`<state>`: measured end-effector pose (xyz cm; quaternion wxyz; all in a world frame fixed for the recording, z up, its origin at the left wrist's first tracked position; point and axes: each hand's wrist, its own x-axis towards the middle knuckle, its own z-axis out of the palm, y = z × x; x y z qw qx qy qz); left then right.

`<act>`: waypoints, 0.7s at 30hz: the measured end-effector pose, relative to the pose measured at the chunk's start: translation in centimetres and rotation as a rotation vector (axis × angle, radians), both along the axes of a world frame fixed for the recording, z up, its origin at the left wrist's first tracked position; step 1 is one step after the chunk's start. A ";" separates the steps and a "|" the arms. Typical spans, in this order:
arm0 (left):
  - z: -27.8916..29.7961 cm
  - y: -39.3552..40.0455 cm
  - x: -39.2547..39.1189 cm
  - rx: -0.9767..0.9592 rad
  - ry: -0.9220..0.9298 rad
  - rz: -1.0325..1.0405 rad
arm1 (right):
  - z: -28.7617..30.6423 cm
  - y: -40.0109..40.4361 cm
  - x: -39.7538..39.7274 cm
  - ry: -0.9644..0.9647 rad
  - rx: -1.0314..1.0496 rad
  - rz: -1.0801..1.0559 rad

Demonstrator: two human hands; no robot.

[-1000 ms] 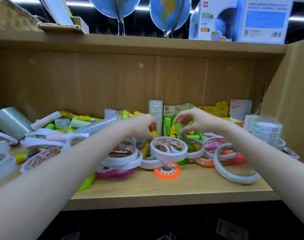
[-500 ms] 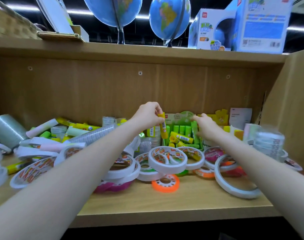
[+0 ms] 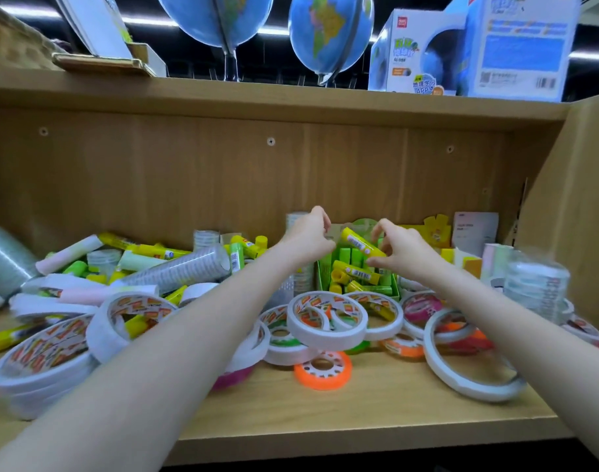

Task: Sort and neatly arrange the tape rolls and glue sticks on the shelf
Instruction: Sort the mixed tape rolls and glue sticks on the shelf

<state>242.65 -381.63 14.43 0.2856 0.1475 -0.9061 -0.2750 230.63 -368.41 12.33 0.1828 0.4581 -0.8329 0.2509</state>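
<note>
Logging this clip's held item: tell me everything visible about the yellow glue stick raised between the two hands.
The yellow glue stick is a slim, plastic-looking cylinder with a white barcode label on its side. It is tilted, its upper end to the left, in the air above the green display box of glue sticks. The right hand pinches its lower end; the left hand is beside its upper end, contact unclear.

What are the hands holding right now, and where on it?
The right hand pinches a yellow glue stick at its lower right end, above the green box. The left hand is curled beside the stick's other end; contact cannot be told.
</note>
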 end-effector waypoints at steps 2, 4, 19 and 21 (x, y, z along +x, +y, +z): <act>0.2 -0.5 1.2 -0.150 -0.085 0.041 | -0.3 -0.4 -0.3 0.094 0.134 -0.040; 0.3 -0.9 2.6 -0.191 -0.113 0.039 | -0.7 -0.7 -0.4 0.149 0.247 -0.027; -1.5 -1.7 12.4 -0.272 -0.158 -0.157 | 0.4 3.3 9.9 -0.216 0.465 0.490; -1.7 -1.6 13.6 -0.271 -0.150 -0.136 | -0.3 2.9 10.5 -0.030 0.442 0.438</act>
